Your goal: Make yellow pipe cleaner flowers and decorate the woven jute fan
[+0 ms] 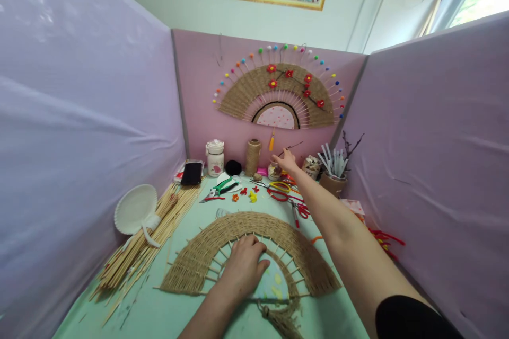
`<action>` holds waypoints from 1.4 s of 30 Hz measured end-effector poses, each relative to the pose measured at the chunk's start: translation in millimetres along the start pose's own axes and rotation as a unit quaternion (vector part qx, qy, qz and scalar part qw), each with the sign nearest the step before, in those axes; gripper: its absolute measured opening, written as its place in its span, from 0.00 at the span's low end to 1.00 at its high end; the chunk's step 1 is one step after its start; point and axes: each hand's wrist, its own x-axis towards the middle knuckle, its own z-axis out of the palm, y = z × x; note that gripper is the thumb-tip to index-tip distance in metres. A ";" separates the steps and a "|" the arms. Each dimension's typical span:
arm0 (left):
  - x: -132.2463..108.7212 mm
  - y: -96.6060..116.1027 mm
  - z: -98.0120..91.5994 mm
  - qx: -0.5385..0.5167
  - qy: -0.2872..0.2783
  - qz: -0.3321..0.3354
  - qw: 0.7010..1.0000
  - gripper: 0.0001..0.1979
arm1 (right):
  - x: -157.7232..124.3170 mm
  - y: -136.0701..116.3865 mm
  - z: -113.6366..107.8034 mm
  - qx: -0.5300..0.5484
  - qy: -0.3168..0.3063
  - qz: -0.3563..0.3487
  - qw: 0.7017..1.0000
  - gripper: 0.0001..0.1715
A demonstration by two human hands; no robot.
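A half-round woven twine fan with wooden stick ribs lies on the table in front of me. My left hand rests on its inner half-circle of pale patterned cloth, fingers spread and thumb out to the side. A frayed twine tassel trails from its lower edge. At the back of the table, my right hand is stretched out above a small jar. A thin dark twig passes at its fingertips, seemingly pinched there. Small red, orange and yellow flowers lie between the fan and the back.
Green-handled pruners, yellow-handled scissors and a twine spool are at the back. Bamboo sticks lie left under a white round fan. A pot of glue sticks stands right. A finished fan hangs behind.
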 end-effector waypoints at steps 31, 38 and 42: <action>11.1 -8.7 0.8 -0.009 0.079 0.041 0.996 0.11 | -232.5 -13.3 2.2 0.072 -0.144 -0.104 0.981 0.20; 15.0 -12.3 3.3 -0.003 0.073 0.032 0.997 0.12 | -241.4 19.9 -17.0 0.029 -0.121 -0.063 0.990 0.20; 14.6 -12.3 -0.4 0.009 0.102 0.020 0.995 0.12 | -243.1 32.9 -27.7 0.005 -0.106 -0.023 0.994 0.15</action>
